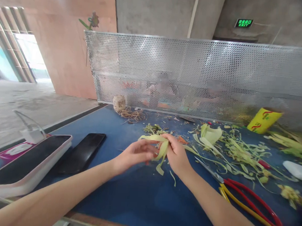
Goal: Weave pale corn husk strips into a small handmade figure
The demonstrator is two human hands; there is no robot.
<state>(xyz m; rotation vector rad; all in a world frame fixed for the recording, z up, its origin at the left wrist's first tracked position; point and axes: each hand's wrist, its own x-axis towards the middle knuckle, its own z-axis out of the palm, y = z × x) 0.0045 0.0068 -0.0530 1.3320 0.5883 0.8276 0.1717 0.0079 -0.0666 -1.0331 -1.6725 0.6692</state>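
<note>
A pale green corn husk strip [163, 150] is pinched in my right hand [175, 154], looped over and hanging below the fingers. One end of it runs left behind my left hand [138, 153]. My left hand is beside the strip with thumb and fingers apart, its fingertips close to the husk; whether they touch it I cannot tell. Scissors [223, 180] with one red and one yellow handle lie by my right forearm. Past my hands, a pile of husk strips and scraps [240, 151] spreads to the right, with a wider husk piece [211, 133] at its near left.
On the left of the blue table [125, 200] lie a black phone [83, 153] and a device in a white case [30, 160]. A twine bundle [132, 115] sits at the back by a perforated metal screen [156, 65]. A yellow packet [264, 120] stands at the back right.
</note>
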